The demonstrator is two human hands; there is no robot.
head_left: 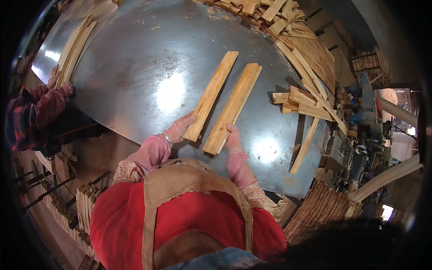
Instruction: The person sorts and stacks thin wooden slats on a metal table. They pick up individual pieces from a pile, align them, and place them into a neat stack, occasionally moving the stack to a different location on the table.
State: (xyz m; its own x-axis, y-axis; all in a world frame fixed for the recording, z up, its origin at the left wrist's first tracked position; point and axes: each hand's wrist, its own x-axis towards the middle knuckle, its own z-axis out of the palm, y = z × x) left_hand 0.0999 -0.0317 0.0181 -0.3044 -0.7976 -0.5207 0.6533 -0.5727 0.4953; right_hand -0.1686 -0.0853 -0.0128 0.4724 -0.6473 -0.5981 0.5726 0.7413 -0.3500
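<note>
My left hand (181, 128), in a pinkish glove, is closed on the near end of a pale wooden board (211, 95). The board slants away from me to the upper right, above or on the metal tabletop (130, 85). To its right, my right hand (233, 138), gloved the same way, grips the outer edge of a second wooden board (233, 108) near its lower end. A further strip of wood shows along that board's right side, perhaps another piece lying under it. A narrow gap separates the left board from the right one.
At the left, a co-worker's gloved hands (58, 83) hold several long strips (76, 49). Short offcuts (301, 103) lie crossed on the right, beside machinery (360, 117) with a grey hose (387, 177). A scrap pile (274, 15) sits at the far edge; stacked sticks (317, 209) stand below right.
</note>
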